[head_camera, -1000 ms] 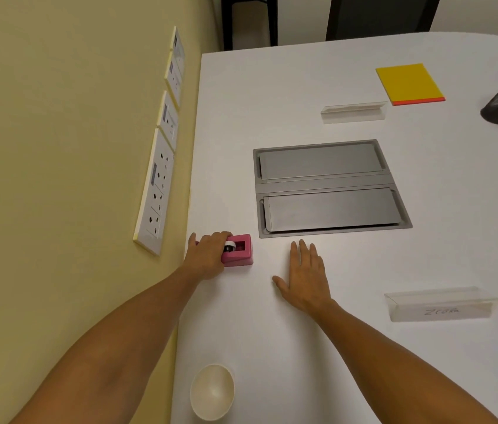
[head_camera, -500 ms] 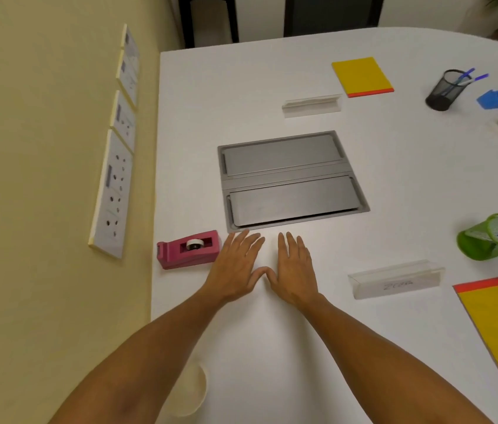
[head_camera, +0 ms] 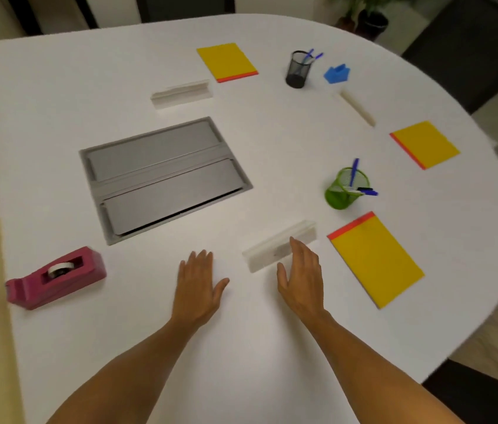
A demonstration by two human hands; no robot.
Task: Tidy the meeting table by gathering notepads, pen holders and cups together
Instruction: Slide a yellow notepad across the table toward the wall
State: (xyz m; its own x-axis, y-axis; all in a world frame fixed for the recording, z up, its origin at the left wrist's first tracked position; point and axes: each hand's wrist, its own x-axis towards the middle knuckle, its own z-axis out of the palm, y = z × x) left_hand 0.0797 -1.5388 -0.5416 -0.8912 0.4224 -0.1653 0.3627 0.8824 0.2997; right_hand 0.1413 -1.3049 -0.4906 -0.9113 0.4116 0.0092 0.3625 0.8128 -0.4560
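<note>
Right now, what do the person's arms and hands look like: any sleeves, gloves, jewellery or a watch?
Both forearms are bare as far as the frame shows, with no sleeves in view. The left hand and right hand are ungloved. No watch, bracelet or ring is visible, though motion blur could hide something small.

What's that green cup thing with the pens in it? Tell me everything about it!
The green pen holder is a bright green mesh cup, probably metal, round with an open top. It stands on the white table, which is all that touches it from outside. Blue pens are inside: one sticks up, others lean out over the rim to the right. It sits between two yellow notepads, just beyond the near one. Neither hand touches it.
</note>
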